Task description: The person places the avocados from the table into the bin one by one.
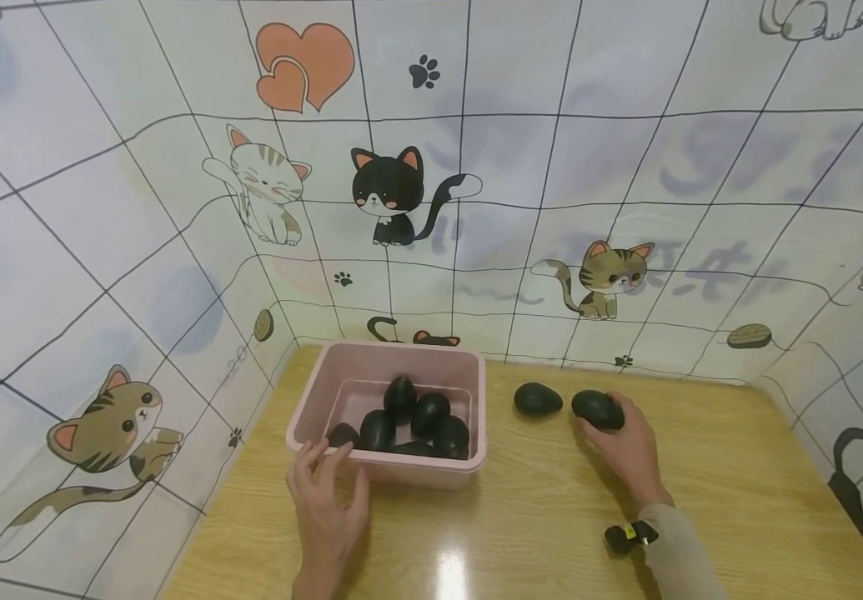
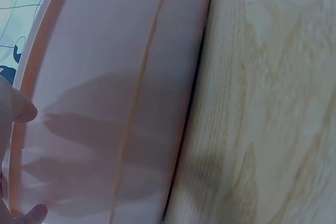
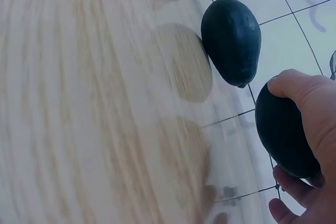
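Observation:
My right hand (image 1: 629, 446) holds a dark green avocado (image 1: 598, 409) between thumb and fingers, to the right of the bin. In the right wrist view the thumb lies on top of this avocado (image 3: 283, 129) and fingertips show below it. Just left of it, a second avocado (image 1: 538, 401) lies on the table, apart from the hand. Several more avocados (image 1: 400, 400) lie in a pink plastic bin (image 1: 386, 353). At the bin's front left, my left hand (image 1: 326, 508) rests its loosely bent fingers at the rim. The left wrist view shows fingertips beside the bin's outer wall (image 2: 105, 51).
The bin stands at the back left of a wood-grain table (image 1: 536, 517). Behind the table and along both sides rises a white sheet (image 1: 506, 167) with a line grid and printed cats. A small black device (image 1: 629, 537) is strapped at the right wrist.

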Tool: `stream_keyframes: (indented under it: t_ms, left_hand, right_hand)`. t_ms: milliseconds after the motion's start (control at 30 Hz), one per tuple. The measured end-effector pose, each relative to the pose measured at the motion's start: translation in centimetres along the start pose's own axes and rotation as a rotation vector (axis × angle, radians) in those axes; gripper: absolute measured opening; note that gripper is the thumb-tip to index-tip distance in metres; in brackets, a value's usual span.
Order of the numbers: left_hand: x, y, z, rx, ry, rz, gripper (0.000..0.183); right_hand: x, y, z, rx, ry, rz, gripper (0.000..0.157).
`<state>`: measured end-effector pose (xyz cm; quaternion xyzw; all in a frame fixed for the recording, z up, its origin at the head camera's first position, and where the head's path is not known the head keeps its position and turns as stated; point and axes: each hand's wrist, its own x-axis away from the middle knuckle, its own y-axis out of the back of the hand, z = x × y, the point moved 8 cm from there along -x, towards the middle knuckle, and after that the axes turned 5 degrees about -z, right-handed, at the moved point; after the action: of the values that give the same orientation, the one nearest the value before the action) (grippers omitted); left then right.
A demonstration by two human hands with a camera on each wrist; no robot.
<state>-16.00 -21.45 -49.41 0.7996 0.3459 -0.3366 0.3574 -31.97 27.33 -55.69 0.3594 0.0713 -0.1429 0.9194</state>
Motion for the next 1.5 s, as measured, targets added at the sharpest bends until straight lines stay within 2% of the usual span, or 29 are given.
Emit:
stream_keyframes:
  t_ms: [300,700,967,1367,1500]
  left_hand:
    - [-0.2,0.0,-0.2,-0.002,0.005,0.005,0.039]
    - [-0.1,0.1,-0.2,0.010,-0.008,-0.022,0.038]
    - [-0.2,0.0,-0.1,0.007,-0.009,-0.019,0.037]
    - [0.0,0.0,0.0,-0.004,0.015,-0.001,0.035]
    - [0.0,-0.1,0.0,-0.013,0.037,0.026,0.035]
  right_hand:
    - [0.2,0.3,0.7,-0.011,0.018,-0.003,0.085]
    - [0.1,0.4,1.1,-0.023,0.059,-0.019,0.078]
    - [0.4,0.6,2.6,-0.030,0.062,-0.005,0.080]
    - [0.5,0.7,5.1,-0.053,0.122,-0.017,0.075]
    - [0.6,0.8,6.1,-0.059,0.145,-0.022,0.074]
